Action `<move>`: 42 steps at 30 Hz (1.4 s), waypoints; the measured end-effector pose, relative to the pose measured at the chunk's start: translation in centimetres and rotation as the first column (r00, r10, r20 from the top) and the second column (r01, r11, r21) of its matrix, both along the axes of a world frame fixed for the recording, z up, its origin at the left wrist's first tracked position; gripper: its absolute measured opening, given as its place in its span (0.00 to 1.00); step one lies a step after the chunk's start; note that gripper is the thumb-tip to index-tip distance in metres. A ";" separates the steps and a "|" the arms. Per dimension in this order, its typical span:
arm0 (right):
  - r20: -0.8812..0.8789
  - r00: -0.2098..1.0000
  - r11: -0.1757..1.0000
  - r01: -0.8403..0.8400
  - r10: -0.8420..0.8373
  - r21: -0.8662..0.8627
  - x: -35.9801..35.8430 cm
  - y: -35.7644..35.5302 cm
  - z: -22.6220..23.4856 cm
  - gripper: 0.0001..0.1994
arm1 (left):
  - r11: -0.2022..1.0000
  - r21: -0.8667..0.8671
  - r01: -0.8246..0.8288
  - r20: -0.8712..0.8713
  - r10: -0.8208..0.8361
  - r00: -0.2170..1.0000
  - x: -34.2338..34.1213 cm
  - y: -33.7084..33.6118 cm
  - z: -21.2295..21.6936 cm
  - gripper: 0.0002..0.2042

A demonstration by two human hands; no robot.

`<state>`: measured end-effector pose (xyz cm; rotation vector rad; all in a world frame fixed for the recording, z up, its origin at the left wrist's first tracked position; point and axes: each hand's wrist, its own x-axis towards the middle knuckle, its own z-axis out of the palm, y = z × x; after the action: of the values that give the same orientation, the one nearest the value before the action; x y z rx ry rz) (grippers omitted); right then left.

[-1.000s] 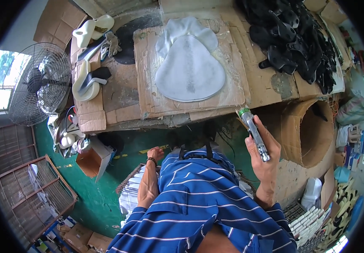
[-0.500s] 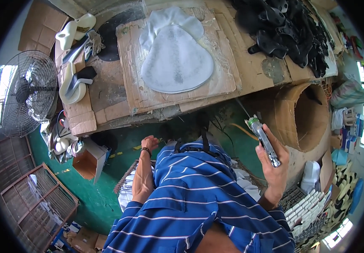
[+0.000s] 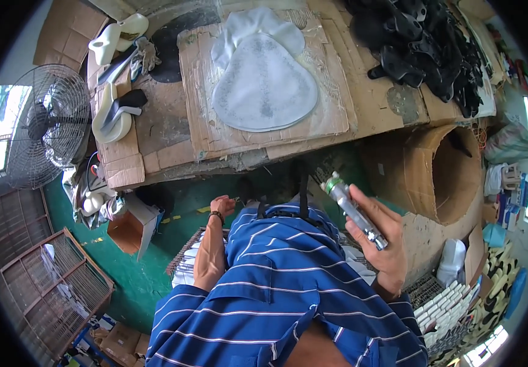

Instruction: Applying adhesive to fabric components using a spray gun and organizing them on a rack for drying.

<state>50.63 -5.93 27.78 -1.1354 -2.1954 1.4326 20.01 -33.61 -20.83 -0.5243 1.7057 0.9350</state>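
My right hand (image 3: 381,235) is wrapped round a metal spray gun (image 3: 355,211) with a green part near its nozzle. The gun is held in front of the bench's near edge, its nozzle pointing up and left. My left hand (image 3: 222,205) hangs low beside my body with its fingers curled, and I see nothing in it. On the bench lies a white rounded pad (image 3: 265,85), wide at the near end, with grey speckles down its middle and along its edge. Ruffled white fabric (image 3: 261,30) spreads from its far end. Both rest on a stained cardboard sheet (image 3: 199,131).
Black moulded pieces (image 3: 423,49) are heaped at the bench's far right. Curved cream foam pieces (image 3: 112,125) and a glove (image 3: 147,56) lie at its left. A wire-caged fan (image 3: 44,125) stands further left. A large cardboard drum (image 3: 426,174) lies below the bench at right.
My right hand has brought the spray gun left, nearer my middle. The thin spray streak earlier seen at its nozzle no longer shows. My left hand stays low.
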 end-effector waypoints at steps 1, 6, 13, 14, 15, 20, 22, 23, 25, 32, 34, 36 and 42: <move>0.002 1.000 0.997 0.006 -0.006 0.076 -0.4 0.5 0.1 0.26 | 1.000 0.004 -0.002 -0.001 0.002 1.000 0.2 -0.1 0.1 0.14; -0.073 0.991 0.972 0.123 -0.111 0.199 -1.0 1.8 0.2 0.27 | 1.000 0.005 -0.021 -0.002 0.021 1.000 0.3 -0.9 0.4 0.14; 0.033 0.999 0.974 -0.046 0.040 0.223 0.6 2.3 0.2 0.28 | 0.997 -0.004 -0.082 0.001 0.082 0.997 1.3 -2.0 0.2 0.14; 0.035 0.998 0.980 0.037 -0.045 0.194 0.1 2.2 0.8 0.27 | 0.998 -0.013 -0.057 0.004 0.057 0.998 1.2 -1.7 0.1 0.14; -0.014 0.994 0.977 0.105 -0.104 0.185 0.2 2.0 0.2 0.27 | 0.999 -0.022 -0.030 0.007 0.030 1.000 1.2 -1.5 0.1 0.14; 0.054 0.996 0.990 -0.071 0.064 0.123 1.5 1.9 0.7 0.34 | 0.999 0.011 -0.037 0.014 0.037 0.999 1.1 -0.2 1.1 0.15; 0.031 0.999 0.986 -0.036 0.031 0.161 1.2 2.1 0.9 0.33 | 0.999 0.039 -0.025 -0.009 0.026 1.000 0.5 0.2 1.1 0.15; 0.009 1.000 0.980 -0.003 0.001 0.197 1.0 2.1 1.0 0.32 | 0.997 0.074 -0.034 -0.034 0.036 0.999 0.3 0.6 1.2 0.15; 0.000 0.990 0.979 0.137 -0.139 0.148 1.2 2.0 0.8 0.25 | 0.994 0.108 -0.036 -0.063 0.043 0.997 -0.2 2.1 1.9 0.16; 0.064 0.980 0.977 0.179 -0.187 0.114 3.9 1.6 0.1 0.27 | 0.919 0.383 0.091 -0.486 0.117 0.866 -2.6 11.1 5.3 0.13; 0.032 0.999 0.999 -0.002 0.001 0.042 3.4 1.7 0.3 0.29 | 0.888 0.418 0.190 -0.626 0.130 0.769 -3.7 13.6 5.6 0.12; 0.000 0.999 0.998 0.051 -0.051 0.048 2.0 0.9 0.2 0.30 | 0.901 0.369 0.229 -0.737 0.134 0.662 -4.7 17.1 5.9 0.12; 0.019 0.994 0.987 0.108 -0.111 0.119 3.4 1.4 -0.9 0.29 | 0.940 -0.113 0.322 -0.938 -0.208 0.277 -6.2 25.9 7.8 0.13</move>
<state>54.04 -4.50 26.85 -1.2192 -2.1659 1.2337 13.79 -7.69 -13.04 0.5841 2.6685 1.1509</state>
